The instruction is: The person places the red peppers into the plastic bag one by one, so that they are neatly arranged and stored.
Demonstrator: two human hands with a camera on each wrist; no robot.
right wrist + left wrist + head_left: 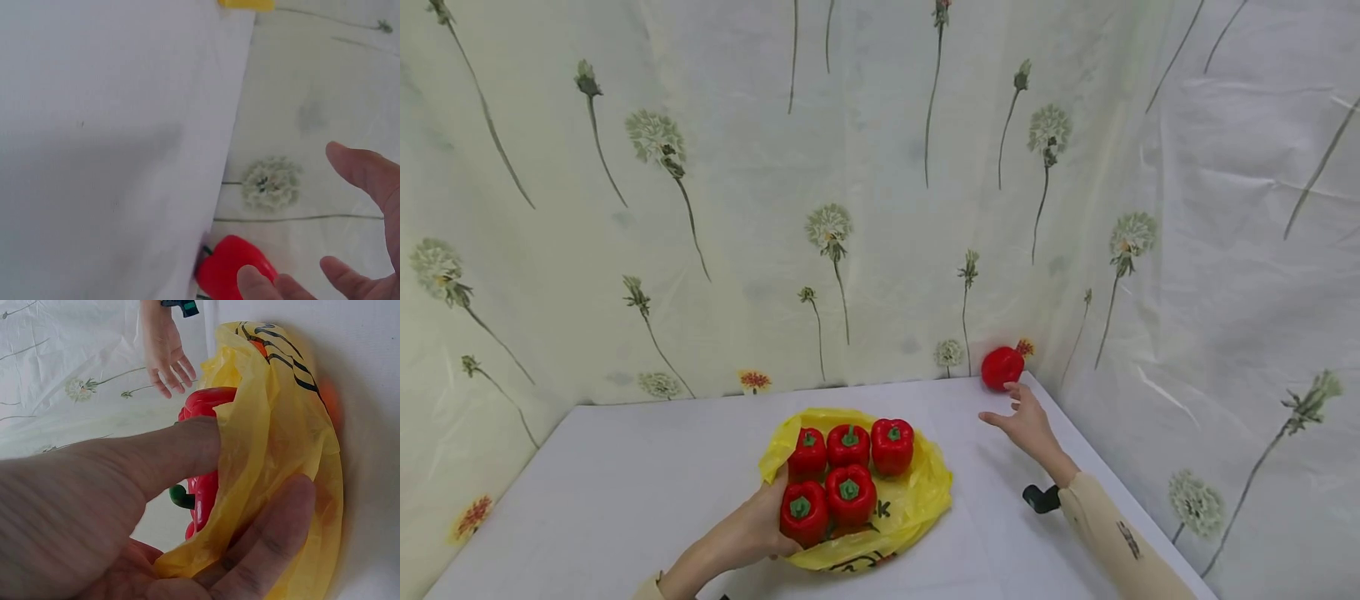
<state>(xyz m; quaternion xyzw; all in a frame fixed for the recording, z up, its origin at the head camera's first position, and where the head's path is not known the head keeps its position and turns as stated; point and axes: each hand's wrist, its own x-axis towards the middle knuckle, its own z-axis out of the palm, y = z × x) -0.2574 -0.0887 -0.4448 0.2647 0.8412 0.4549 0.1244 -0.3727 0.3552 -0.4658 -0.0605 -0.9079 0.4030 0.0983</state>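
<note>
Right hand (pixel 1028 425) is out at the far right corner of the white table (pixel 625 483), fingers spread and relaxed, gripping nothing, fingertips just short of a lone red bell pepper (pixel 1002 367) or perhaps grazing it; I cannot tell which. That pepper sits right at the table's back edge against the dandelion-print curtain (pixel 865 183). Nothing lies between palm and pepper. Nearer the front, the left hand (pixel 760 527) pinches the rim of a yellow plastic bag (pixel 917 500), thumb inside, fingers curled under the film. Five more red peppers (pixel 848 471) lie packed in that bag, green stems up, the nearest one touching the thumb. A small black object (pixel 1040 498) rests on the table beside the right sleeve (pixel 1112 533).
</note>
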